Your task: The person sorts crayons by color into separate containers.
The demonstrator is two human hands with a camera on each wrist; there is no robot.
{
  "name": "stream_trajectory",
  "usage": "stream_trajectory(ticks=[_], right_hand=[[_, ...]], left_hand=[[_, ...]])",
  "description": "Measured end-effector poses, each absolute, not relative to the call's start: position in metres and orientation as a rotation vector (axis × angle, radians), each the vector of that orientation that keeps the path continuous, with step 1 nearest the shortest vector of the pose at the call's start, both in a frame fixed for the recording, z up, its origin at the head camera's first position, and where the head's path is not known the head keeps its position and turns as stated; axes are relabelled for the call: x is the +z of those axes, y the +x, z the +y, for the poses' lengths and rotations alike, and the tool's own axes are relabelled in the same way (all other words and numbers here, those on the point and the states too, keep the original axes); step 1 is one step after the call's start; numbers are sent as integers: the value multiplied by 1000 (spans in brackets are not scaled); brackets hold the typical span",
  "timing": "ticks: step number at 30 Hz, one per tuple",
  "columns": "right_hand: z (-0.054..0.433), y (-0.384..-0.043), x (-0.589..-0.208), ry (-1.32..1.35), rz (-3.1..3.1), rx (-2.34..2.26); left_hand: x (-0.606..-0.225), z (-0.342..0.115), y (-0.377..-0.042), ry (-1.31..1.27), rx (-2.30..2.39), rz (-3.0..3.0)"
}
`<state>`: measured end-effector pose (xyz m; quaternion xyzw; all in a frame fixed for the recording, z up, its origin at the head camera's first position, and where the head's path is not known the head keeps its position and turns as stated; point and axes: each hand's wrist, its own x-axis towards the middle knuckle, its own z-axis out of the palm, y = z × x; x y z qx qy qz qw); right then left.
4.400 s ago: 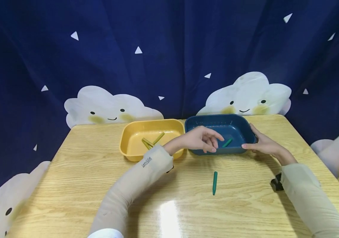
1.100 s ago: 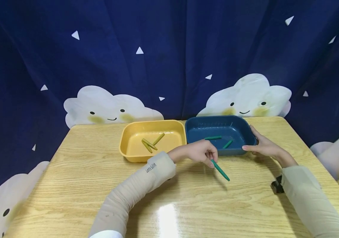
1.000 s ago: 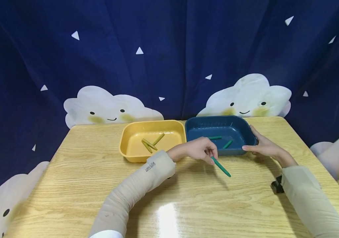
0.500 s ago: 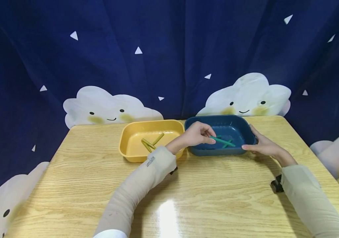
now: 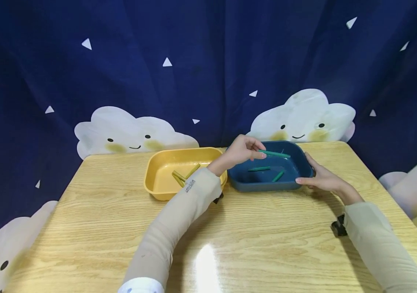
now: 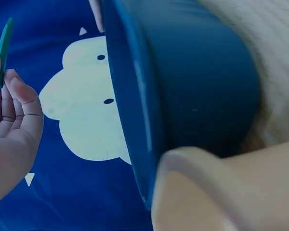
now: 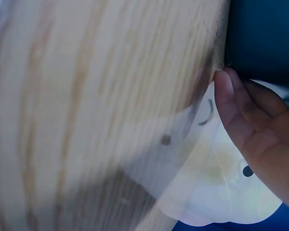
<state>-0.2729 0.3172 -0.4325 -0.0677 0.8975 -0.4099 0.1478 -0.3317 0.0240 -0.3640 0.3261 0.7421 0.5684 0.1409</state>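
Observation:
Over the back part of a blue plastic basin [image 5: 252, 186], my left hand [image 5: 240, 151] pinches a green crayon [image 5: 277, 154] between thumb and fingertips. The left wrist view shows the same crayon [image 6: 5, 45] sticking up from the fingers. Two more green crayons, one lying crosswise [image 5: 259, 169] and one slanted [image 5: 278, 176], rest on the basin floor. My right hand [image 5: 322, 177] grips the basin's right end, thumb at the rim. In the right wrist view its fingers [image 7: 226, 91] lie against the basin's outer wall.
A yellow basin [image 5: 153, 194] stands to the left of the blue one, with several yellowish crayons [image 5: 179, 176] in it, partly behind my left sleeve. Both basins stand at the back of the wooden table [image 5: 267, 244], before a dark blue curtain [image 5: 208, 73] with clouds.
My left hand took up the green crayon from the table, then carried it up and back over the blue basin. A second green crayon came to lie inside it. My right hand kept its place.

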Motion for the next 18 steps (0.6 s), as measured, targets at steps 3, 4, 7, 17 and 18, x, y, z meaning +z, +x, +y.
stream_trajectory(ticks=[3,4,7,17,18], right_hand=[[317,-273,-432,-209,2606,-1163],[316,-273,-432,-208,2605,-1166],[317,-273,-434,-197,2598,-1172],[319,-275,-434,-186,2583,-1203],[318,-275,-434,-190,2585,-1200]], left_hand=[[-359,28,-337,939,1675,2120],[-356,29,-336,935,1683,2121],[-352,34,-338,927,1705,2134],[-352,51,-366,860,1756,2167],[-353,53,-369,849,1765,2164]])
